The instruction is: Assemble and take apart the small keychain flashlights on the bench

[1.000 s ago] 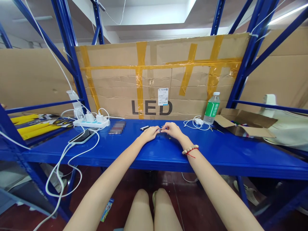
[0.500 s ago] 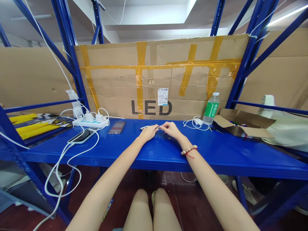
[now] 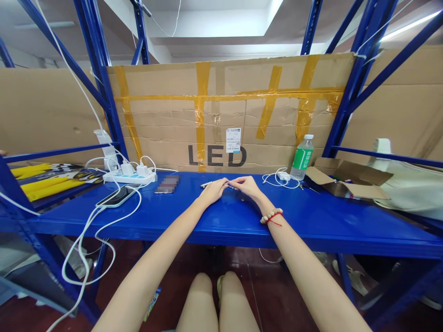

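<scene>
My left hand (image 3: 213, 191) rests at the middle of the blue tabletop (image 3: 214, 221), its fingers closed around something slim and mostly hidden. Fingertip to fingertip with it, my right hand (image 3: 247, 186) pinches a small piece that I cannot make out. A thin silvery, pen-like rod (image 3: 206, 184) shows just beyond the left knuckles; whether it is part of what that hand holds I cannot tell. Below the right fingers a tiny dark bit (image 3: 242, 200) lies on the table. A beaded bracelet (image 3: 271, 216) with a red string circles my right wrist.
At left stand a power strip (image 3: 129, 176) with white plugs, a phone (image 3: 118, 196) and looping cables. A blurred flat item (image 3: 166, 184) lies near them. To the right are a coiled white cable (image 3: 282, 177), a green-labelled bottle (image 3: 302, 157) and an open cardboard box (image 3: 349, 179).
The view has shifted slightly. My right fingers have changed their bend a little at the small piece; both hands stay together in the same place.
</scene>
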Tool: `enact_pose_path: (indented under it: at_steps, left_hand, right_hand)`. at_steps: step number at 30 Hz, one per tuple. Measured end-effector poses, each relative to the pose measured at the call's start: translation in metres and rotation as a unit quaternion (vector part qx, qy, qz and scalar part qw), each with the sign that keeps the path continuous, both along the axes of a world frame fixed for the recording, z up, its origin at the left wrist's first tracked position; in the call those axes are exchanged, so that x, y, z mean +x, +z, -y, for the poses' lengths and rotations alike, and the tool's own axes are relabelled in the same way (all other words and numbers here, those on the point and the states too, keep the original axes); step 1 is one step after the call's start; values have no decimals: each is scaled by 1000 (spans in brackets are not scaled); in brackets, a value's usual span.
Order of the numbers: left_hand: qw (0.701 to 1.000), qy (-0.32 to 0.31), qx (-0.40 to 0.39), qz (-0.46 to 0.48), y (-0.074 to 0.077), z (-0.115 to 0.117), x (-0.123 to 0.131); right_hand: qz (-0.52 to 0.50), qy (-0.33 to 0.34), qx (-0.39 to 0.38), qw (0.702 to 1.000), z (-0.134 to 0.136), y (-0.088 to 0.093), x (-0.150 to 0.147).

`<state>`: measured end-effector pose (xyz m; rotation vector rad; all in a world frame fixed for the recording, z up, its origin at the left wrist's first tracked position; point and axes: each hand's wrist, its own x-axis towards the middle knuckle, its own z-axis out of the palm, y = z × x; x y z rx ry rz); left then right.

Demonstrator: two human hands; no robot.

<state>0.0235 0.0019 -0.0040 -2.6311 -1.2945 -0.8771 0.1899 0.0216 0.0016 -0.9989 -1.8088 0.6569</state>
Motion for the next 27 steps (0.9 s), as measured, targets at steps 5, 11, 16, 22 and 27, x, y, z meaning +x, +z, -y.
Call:
enact_pose_path:
  at_steps: [5, 11, 16, 22, 27]
  left_hand:
    - [1000, -5, 17, 10, -1, -2, 1]
    - [999, -23, 32, 7, -2, -3, 2]
    - [999, -22, 45, 6, -2, -2, 3]
    - [998, -25, 49, -7, -1, 0, 2]
    - [998, -27, 55, -23, 1, 0, 0]
  right_hand:
    - [-24, -2, -32, 999, 4, 2, 0]
    - [-41, -1, -63, 997, 5, 2, 0]
    - [-50, -6, -74, 996, 5, 2, 0]
    - [-45, -8, -74, 996, 4, 1, 0]
    - [-41, -4, -62, 997, 5, 1, 0]
